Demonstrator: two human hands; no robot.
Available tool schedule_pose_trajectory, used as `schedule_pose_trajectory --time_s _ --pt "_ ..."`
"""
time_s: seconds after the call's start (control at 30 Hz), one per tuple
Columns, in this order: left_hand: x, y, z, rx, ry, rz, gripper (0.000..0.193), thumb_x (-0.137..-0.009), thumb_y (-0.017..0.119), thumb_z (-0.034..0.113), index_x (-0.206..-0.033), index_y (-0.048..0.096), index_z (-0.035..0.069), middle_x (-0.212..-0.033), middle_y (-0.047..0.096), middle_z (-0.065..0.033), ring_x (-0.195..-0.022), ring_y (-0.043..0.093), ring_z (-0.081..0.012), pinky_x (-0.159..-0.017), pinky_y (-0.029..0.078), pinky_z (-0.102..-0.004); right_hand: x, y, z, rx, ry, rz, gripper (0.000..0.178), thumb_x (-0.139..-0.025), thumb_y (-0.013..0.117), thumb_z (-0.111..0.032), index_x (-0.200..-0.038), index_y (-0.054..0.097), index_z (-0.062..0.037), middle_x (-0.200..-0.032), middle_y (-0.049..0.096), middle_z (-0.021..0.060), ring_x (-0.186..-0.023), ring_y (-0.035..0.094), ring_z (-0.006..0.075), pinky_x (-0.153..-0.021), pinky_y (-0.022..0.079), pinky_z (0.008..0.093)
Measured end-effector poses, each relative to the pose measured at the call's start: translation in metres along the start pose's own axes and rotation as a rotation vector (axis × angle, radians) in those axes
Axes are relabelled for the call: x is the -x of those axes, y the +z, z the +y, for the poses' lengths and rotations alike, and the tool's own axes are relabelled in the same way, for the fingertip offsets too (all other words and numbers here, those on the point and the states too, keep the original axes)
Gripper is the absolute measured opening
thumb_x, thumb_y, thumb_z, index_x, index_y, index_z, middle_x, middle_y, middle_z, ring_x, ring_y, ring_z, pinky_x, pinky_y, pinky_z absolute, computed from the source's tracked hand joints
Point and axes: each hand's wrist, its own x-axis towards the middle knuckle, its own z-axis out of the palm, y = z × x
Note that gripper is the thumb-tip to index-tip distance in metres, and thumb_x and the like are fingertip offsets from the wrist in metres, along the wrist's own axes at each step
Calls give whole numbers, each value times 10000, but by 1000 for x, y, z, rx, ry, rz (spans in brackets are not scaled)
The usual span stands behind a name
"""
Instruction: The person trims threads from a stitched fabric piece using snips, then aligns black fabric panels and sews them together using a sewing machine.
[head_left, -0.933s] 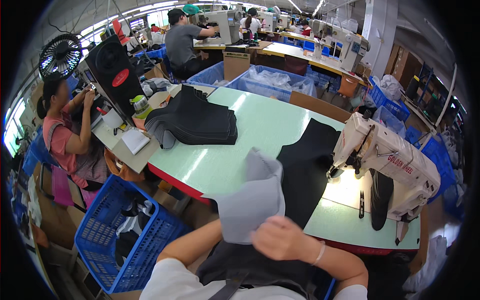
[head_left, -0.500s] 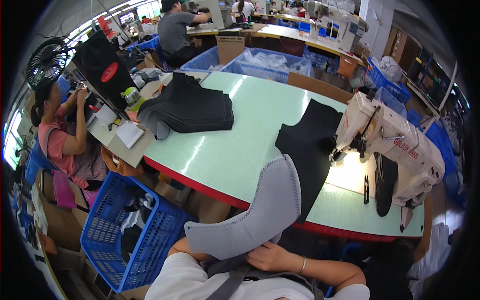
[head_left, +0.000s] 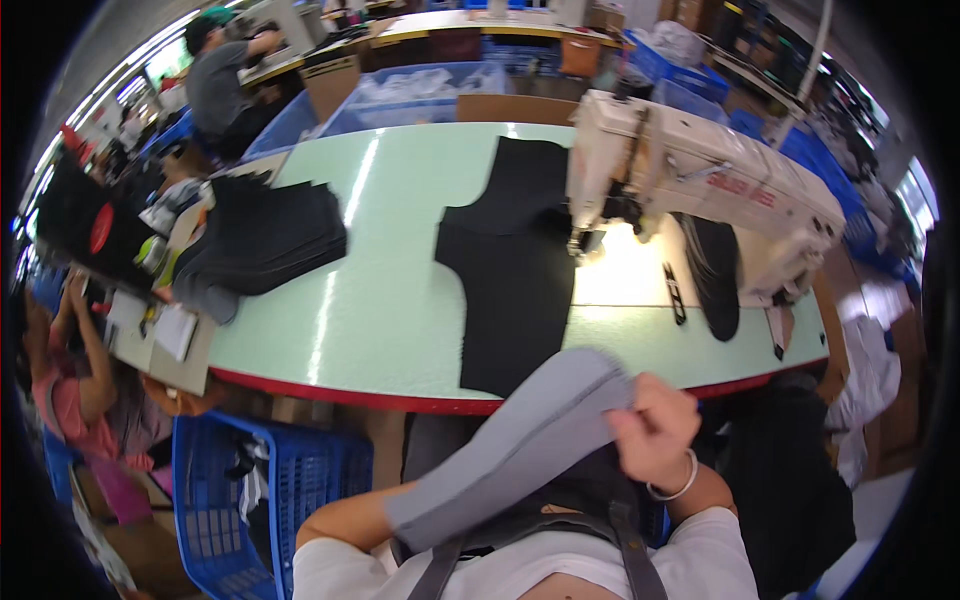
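My left forearm runs into a grey, sleeve-like fabric piece (head_left: 510,440) with a dark seam along it, and the piece hides my left hand. At the piece's upper right end my right hand (head_left: 660,430) has its fingers closed on the edge. The piece is held in front of my body at the table's front edge, tilted up to the right. Beyond it, a black fabric panel (head_left: 515,260) lies flat on the pale green table (head_left: 390,290), its right side by the needle area of a white sewing machine (head_left: 700,170).
Black thread snips (head_left: 675,293) and a narrow stack of dark pieces (head_left: 710,275) lie right of the needle. A larger stack of black pieces (head_left: 270,235) sits far left. A blue basket (head_left: 320,480) stands below left. One co-worker (head_left: 80,370) sits left, another (head_left: 220,85) farther back.
The view has shifted. My right hand has gone from underneath the grey piece to its upper right end and grips it. The piece has turned, its zigzag-stitched edge no longer facing me.
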Motion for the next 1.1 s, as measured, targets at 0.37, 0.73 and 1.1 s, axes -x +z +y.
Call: schedule_pose_trajectory --time_s 0.37,0.73,1.1 --pt "-62 -14 22 -880 839 -146 285 -854 621 94 -1130 695 92 -1226 647 -70 -1141 595 -265 -1074 369 -425 46 -150 -16 397 293 700 216 -801 663 -19 -677 489 -45 -662 436 -7 -608 396 78 -552 326 241" --pt "-109 -88 79 -1153 183 -13 765 -635 800 365 -1298 555 71 -1344 477 -183 -1210 476 -370 -1051 337 -519 55 -353 45 1740 -144 1299 191 -911 654 -143 -870 651 44 -758 645 130 -679 604 209 -655 497 328" --pt "-130 -106 74 -1166 106 -220 706 -623 800 261 -1215 537 -20 -1295 485 -204 -1218 486 -366 -1059 366 -511 -19 -123 111 860 -312 -250 313 -728 608 8 -1038 651 -5 -1019 660 141 -971 636 317 -835 512 412"
